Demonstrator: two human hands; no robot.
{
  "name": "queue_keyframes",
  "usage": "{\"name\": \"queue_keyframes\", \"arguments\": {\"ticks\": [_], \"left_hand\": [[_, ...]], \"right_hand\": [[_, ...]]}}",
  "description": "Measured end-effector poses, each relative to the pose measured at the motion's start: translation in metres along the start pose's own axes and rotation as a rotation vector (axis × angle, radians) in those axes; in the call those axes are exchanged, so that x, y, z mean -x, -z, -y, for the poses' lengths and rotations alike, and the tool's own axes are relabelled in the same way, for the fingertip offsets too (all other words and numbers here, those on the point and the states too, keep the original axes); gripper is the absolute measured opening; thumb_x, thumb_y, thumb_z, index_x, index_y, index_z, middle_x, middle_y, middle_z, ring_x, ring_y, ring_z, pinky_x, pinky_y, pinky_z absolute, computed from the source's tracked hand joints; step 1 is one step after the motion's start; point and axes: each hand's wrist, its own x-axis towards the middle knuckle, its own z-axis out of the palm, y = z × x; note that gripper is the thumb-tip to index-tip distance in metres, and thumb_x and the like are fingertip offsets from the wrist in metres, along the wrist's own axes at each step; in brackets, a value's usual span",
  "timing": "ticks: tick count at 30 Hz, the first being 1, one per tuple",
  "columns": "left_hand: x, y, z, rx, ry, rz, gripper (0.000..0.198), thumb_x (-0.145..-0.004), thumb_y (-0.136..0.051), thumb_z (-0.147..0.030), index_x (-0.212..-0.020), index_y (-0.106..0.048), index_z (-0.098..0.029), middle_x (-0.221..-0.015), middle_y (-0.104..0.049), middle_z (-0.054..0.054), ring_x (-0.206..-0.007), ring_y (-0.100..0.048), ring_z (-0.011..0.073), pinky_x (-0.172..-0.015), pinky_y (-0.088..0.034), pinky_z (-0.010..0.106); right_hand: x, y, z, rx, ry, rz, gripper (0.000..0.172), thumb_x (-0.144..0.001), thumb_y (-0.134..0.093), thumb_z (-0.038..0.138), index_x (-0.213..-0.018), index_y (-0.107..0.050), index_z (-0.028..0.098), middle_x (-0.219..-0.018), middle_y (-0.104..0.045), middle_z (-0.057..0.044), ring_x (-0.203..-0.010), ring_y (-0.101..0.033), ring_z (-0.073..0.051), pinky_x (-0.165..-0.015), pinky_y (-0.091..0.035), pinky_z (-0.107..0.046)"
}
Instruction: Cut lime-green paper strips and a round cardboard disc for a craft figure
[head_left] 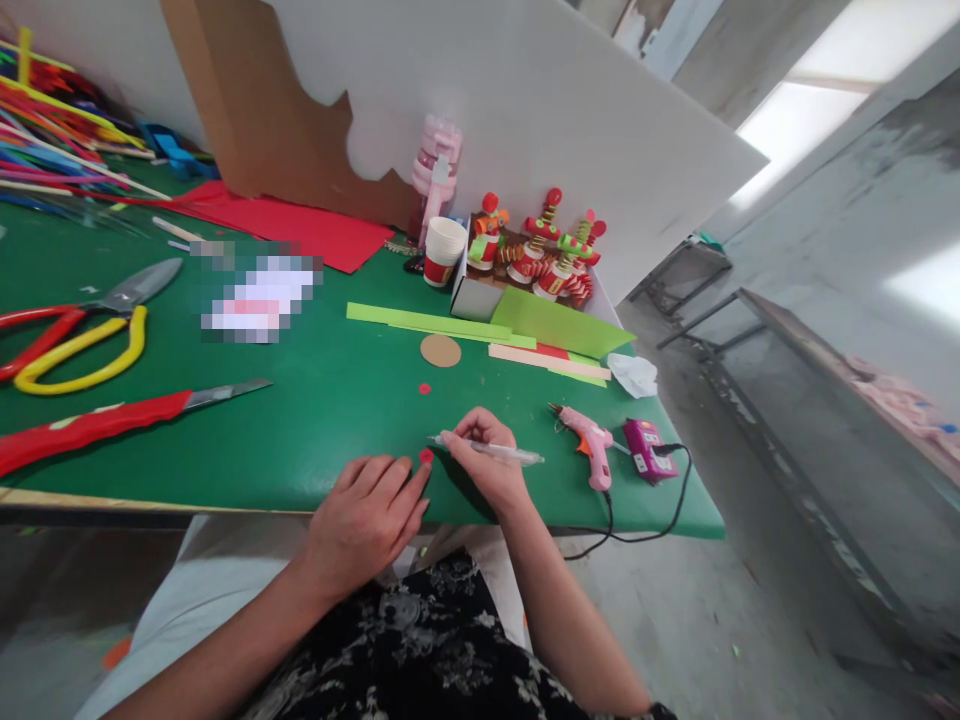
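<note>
My right hand (487,455) grips a slim, clear-barrelled pen (510,453), its tip pointing left. Just below and left of that tip lies a small red paper disc (426,456) on the green tabletop. My left hand (375,510) rests flat near the table's front edge, fingers stretched out, with a fingertip touching the disc's lower edge. A second small red disc (424,389) lies farther back. Behind it is a larger brown cardboard circle (440,350).
Left are a red-handled knife (97,425) and large scissors (90,325). Green paper strips (427,320), paper cups (444,250) and a box (476,296) of spring figures stand behind. A pink glue gun (591,440) and its cord lie right.
</note>
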Motion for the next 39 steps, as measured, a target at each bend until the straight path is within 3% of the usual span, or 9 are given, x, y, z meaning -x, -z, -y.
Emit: {"name": "queue_keyframes", "arguments": {"ticks": [4,14,39], "left_hand": [[-0.0007,0.0004,-0.0008,-0.009,0.013,0.007,0.03,-0.095,-0.049,-0.024,-0.112,-0.069,-0.011,-0.098,-0.068,0.012,-0.092,-0.056,0.0256,-0.08,-0.044,0.04],[-0.0023,0.0013,-0.0027,0.004,0.04,0.016,0.03,-0.094,-0.049,-0.023,-0.112,-0.069,-0.011,-0.099,-0.068,0.011,-0.092,-0.056,0.0257,-0.081,-0.043,0.041],[-0.0037,0.0019,-0.0025,0.005,0.049,0.003,0.029,-0.094,-0.048,-0.022,-0.11,-0.069,-0.011,-0.097,-0.068,0.011,-0.091,-0.055,0.0246,-0.08,-0.043,0.039]], "right_hand": [[0.002,-0.0008,0.0018,0.059,0.039,0.007,0.025,-0.071,-0.062,0.039,-0.06,-0.046,0.024,-0.05,-0.042,0.008,-0.047,-0.036,-0.009,-0.047,-0.032,-0.022],[0.0051,-0.0013,0.0019,0.192,0.102,0.022,0.02,-0.072,-0.058,0.034,-0.06,-0.046,0.024,-0.054,-0.045,0.006,-0.05,-0.04,-0.011,-0.049,-0.033,-0.023],[0.0038,-0.0038,0.0034,0.226,0.11,0.03,0.022,-0.073,-0.057,0.036,-0.059,-0.046,0.024,-0.053,-0.046,0.005,-0.05,-0.04,-0.011,-0.049,-0.033,-0.024]]}}
